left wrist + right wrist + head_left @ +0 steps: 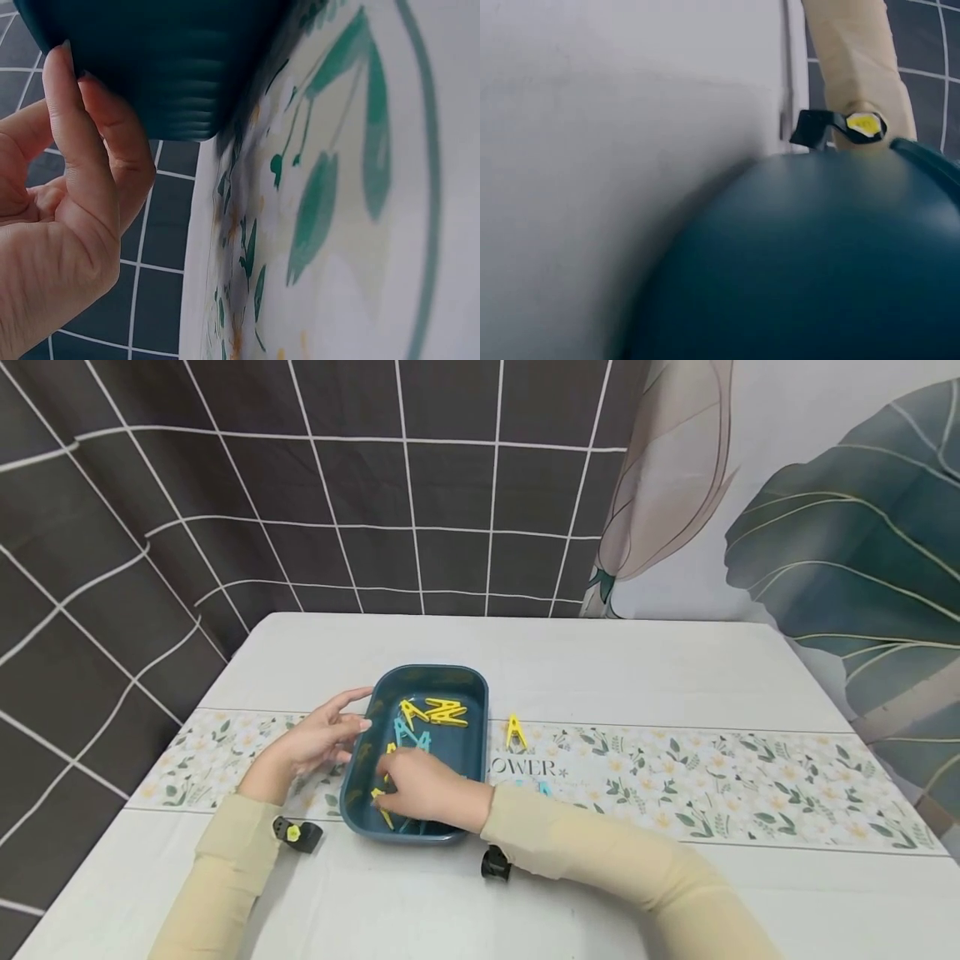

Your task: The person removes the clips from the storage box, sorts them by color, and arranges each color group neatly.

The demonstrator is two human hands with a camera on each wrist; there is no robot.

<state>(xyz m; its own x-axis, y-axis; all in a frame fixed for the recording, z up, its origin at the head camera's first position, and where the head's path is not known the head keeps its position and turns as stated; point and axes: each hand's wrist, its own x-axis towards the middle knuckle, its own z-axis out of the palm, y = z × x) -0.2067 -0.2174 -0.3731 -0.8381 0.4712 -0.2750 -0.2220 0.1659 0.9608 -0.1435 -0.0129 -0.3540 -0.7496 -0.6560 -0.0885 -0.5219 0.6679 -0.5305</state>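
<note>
A dark teal rectangular tray (471, 752) holds several yellow clothespins (446, 713) toward its far end and light blue clothespins (405, 732) near the middle. My left hand (318, 739) is at the tray's left side, with fairly straight fingers touching the outer wall (172, 67). My right hand (423, 785) reaches down inside the tray's near half, fingers bent. By its thumb is another yellow clothespin (384, 814); whether the fingers pinch it is hidden. In the right wrist view the tray's outer wall (802, 255) fills the foreground and conceals the right hand.
Right of the tray, a yellow clothespin (516, 732) lies on the white table (540, 668). A light blue clothespin (543, 788) shows partly past the right sleeve. A floral band (675, 777) crosses the table. Behind stands a dark gridded curtain (360, 485).
</note>
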